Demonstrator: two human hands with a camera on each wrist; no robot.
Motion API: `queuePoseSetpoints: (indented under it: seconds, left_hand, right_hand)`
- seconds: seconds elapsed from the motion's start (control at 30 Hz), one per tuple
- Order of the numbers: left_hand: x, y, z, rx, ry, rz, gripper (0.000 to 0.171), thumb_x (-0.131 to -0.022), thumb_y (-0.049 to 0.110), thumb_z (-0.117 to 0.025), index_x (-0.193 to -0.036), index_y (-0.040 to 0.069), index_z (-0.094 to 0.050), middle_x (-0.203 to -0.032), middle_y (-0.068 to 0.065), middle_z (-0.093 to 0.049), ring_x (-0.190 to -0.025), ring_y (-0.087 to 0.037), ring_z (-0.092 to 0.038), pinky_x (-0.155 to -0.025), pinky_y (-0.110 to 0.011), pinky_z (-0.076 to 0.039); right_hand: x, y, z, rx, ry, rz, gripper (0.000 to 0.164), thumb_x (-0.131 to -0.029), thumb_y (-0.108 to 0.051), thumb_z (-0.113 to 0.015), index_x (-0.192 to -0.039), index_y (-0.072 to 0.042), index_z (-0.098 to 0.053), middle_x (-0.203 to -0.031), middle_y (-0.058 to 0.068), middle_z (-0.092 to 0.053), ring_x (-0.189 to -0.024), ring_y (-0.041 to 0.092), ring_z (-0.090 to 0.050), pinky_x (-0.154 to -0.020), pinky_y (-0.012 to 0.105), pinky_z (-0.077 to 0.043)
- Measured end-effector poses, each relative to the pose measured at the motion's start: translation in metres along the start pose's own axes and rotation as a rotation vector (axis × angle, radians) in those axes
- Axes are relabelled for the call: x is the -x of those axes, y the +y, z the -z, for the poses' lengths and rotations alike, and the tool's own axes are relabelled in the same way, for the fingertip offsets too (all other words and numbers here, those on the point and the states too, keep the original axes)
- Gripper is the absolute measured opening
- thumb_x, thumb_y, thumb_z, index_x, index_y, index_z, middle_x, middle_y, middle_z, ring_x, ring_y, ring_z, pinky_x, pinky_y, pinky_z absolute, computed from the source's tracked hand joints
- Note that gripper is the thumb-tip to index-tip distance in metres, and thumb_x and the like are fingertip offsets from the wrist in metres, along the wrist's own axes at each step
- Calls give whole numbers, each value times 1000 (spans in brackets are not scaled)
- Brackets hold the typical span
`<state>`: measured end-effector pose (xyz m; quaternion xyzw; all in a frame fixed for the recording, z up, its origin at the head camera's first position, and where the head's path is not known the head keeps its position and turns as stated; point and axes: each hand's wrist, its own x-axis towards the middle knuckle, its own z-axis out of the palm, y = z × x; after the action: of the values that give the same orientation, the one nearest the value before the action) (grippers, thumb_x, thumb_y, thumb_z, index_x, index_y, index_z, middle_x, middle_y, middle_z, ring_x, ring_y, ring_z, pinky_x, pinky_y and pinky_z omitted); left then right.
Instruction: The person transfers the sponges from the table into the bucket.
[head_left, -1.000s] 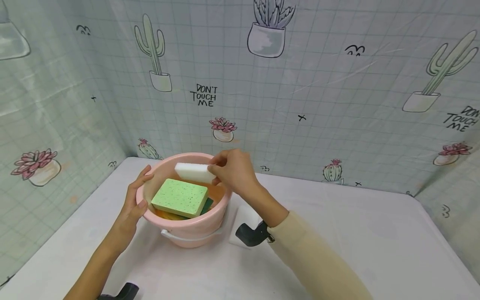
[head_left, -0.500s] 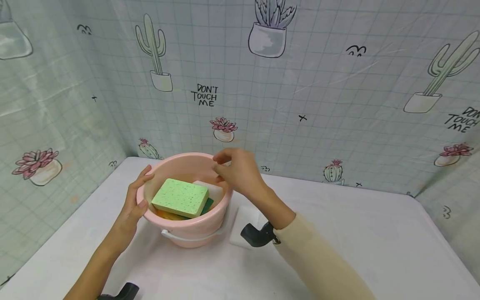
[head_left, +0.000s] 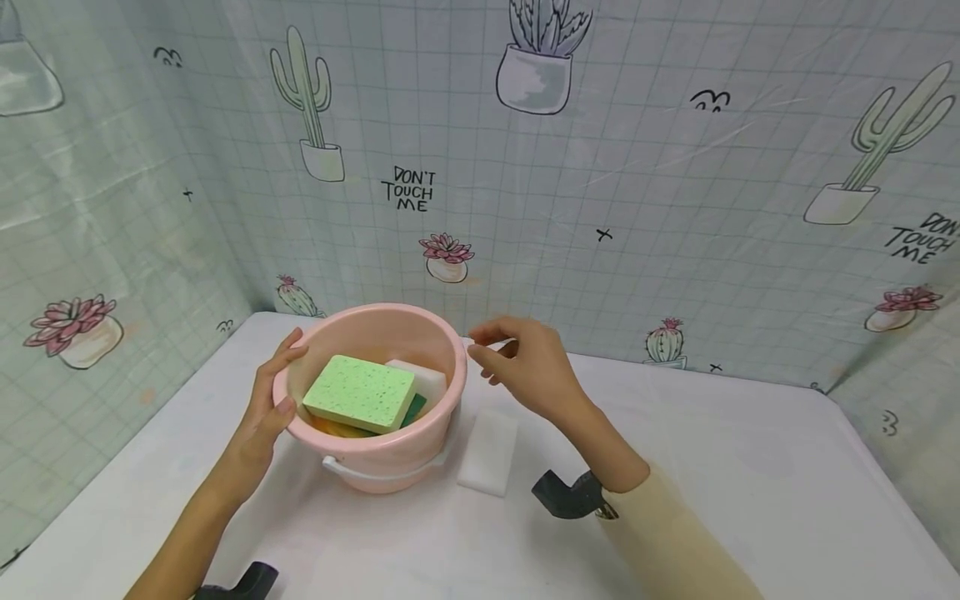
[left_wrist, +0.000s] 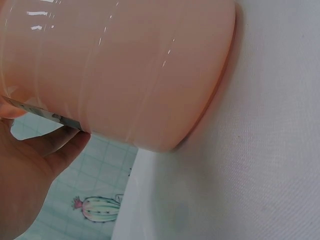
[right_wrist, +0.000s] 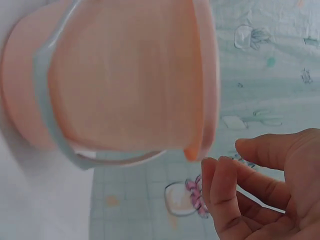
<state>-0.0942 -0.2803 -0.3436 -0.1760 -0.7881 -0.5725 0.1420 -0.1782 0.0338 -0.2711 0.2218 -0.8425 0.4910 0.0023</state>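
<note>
A pink bucket (head_left: 375,458) with a pale handle stands on the table. My left hand (head_left: 258,421) grips its left rim; in the left wrist view the fingers (left_wrist: 67,145) press against the outside. On top inside lies a light green sponge (head_left: 360,393). A white sponge (head_left: 426,381) leans behind it, partly hidden. Something dark green (head_left: 414,410) and something yellow (head_left: 341,430) show beneath. Just right of the rim, my right hand (head_left: 528,367) holds nothing, its thumb and fingers loosely bent and apart. Below it, a white block like a sponge (head_left: 489,454) lies on the table.
The white tabletop (head_left: 697,483) extends to the right of the bucket. A curtain (head_left: 637,167) printed with cacti hangs behind and at both sides. A black wrist camera mount (head_left: 566,496) sticks out from the right wrist.
My right hand has let go of the white sponge, which dropped into the bucket behind the green one. The hand then moved right, out past the rim. My left hand has stayed put.
</note>
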Motion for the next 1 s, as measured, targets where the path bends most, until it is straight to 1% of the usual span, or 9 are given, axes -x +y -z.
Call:
queuePoseSetpoints:
  seconds: [0.2, 0.43, 0.5, 0.63, 0.7, 0.73, 0.8, 0.9, 1.0]
  left_hand:
    - [0, 0, 0, 1, 0, 6, 54, -97, 21, -33, -149, 13, -21, -159, 1, -2, -144, -16, 0, -100, -71, -2]
    - [0, 0, 0, -13, 6, 12, 54, -97, 22, -33, -149, 14, -22, -159, 2, -2, -144, -15, -1, -100, -73, -3]
    - [0, -1, 0, -12, 8, 12, 54, -97, 22, -33, -149, 14, -22, -159, 2, -2, -144, -15, -1, -100, -73, -2]
    - [-1, -1, 0, -14, 6, 17, 55, -97, 22, -34, -149, 14, -22, -159, 3, -2, -144, -15, -1, -99, -74, -2]
    - [-1, -1, 0, -9, 4, 16, 54, -97, 22, -34, -149, 14, -22, -159, 3, -2, -144, -15, -1, -99, -74, -2]
    - [-1, -1, 0, -10, 3, 16, 55, -97, 22, -34, -149, 14, -22, -159, 3, -2, -144, -15, -1, -99, -74, -2]
    - [-1, 0, 0, -6, 3, 13, 55, -97, 22, -34, -149, 14, -22, -159, 2, -2, -144, -16, 0, -99, -74, -1]
    - [0, 0, 0, -2, 2, 17, 55, -97, 23, -34, -149, 14, -22, -159, 3, -2, -144, -15, 0, -99, -74, -1]
    - [0, 1, 0, -2, 3, 17, 54, -97, 22, -34, -149, 14, -22, -159, 3, -2, -144, -15, 0, -99, -73, -1]
  right_hand:
    - [14, 37, 4, 27, -7, -25, 17, -89, -20, -67, -104, -14, -71, -92, -3, -68, -68, 11, -64, -62, 29, -54]
    - [29, 71, 4, 46, -47, -68, 18, -90, -26, -67, -106, -19, -71, -92, -8, -69, -78, 22, -66, -66, 33, -52]
    - [33, 78, 4, 58, -54, -65, 21, -89, -27, -68, -108, -19, -70, -96, -7, -69, -84, 19, -64, -70, 33, -52]
    - [41, 96, 1, 29, -90, -83, 29, -88, -29, -70, -114, -16, -69, -108, -2, -67, -94, 13, -60, -81, 33, -50]
    - [44, 104, -2, 6, -113, -76, 33, -88, -28, -70, -116, -13, -67, -115, 2, -65, -98, 14, -59, -84, 34, -49]
    - [46, 102, -2, -4, -123, -77, 33, -88, -25, -70, -117, -11, -66, -116, 4, -64, -100, 17, -60, -85, 36, -49]
    - [48, 108, -4, -14, -147, -63, 34, -88, -23, -70, -119, -12, -65, -118, 4, -63, -102, 18, -59, -85, 37, -49]
    - [48, 113, -6, -36, -181, -55, 34, -87, -22, -70, -120, -14, -65, -118, 2, -62, -104, 20, -58, -84, 37, -49]
    - [47, 123, -9, -45, -188, -39, 34, -86, -23, -72, -119, -16, -65, -118, -2, -62, -104, 19, -56, -84, 35, -49]
